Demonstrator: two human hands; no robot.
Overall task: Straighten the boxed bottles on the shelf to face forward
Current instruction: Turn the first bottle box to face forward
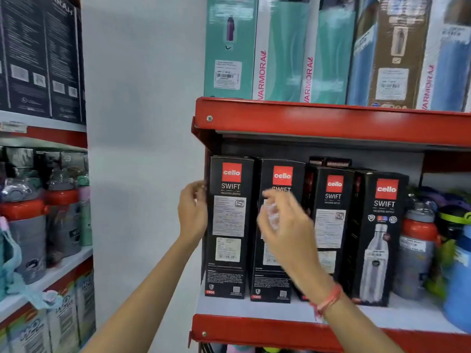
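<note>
Black cardboard, matte, printed with a red square logo panel and white lettering: four tall rectangular boxed bottles are seen standing upright in a row on a white shelf board (254,308) edged with a glossy red metal lip. First box (229,225), at the left end, shows a face with white label panels. Second box (276,284), just beside it, is partly covered by the right hand. Third box (331,220) is set slightly further back and also shows label panels. Fourth box (379,238) shows a picture of a steel bottle. Two more dark box tops are glimpsed behind the row.

Left hand (191,212) is held at the outer left edge of the first box, fingers curled against that edge; whether it is gripped cannot be told. Right hand (283,225), blurred, is raised in front of the second box with fingers loosely spread and nothing held; a red thread band is worn at its wrist.

One grey plastic bottle with red collar (418,250) stands right of the fourth box, with further coloured bottles beyond, too blurred to be counted. On the shelf above, tall teal, blue and brown cartons (280,52) are ranged.
</note>
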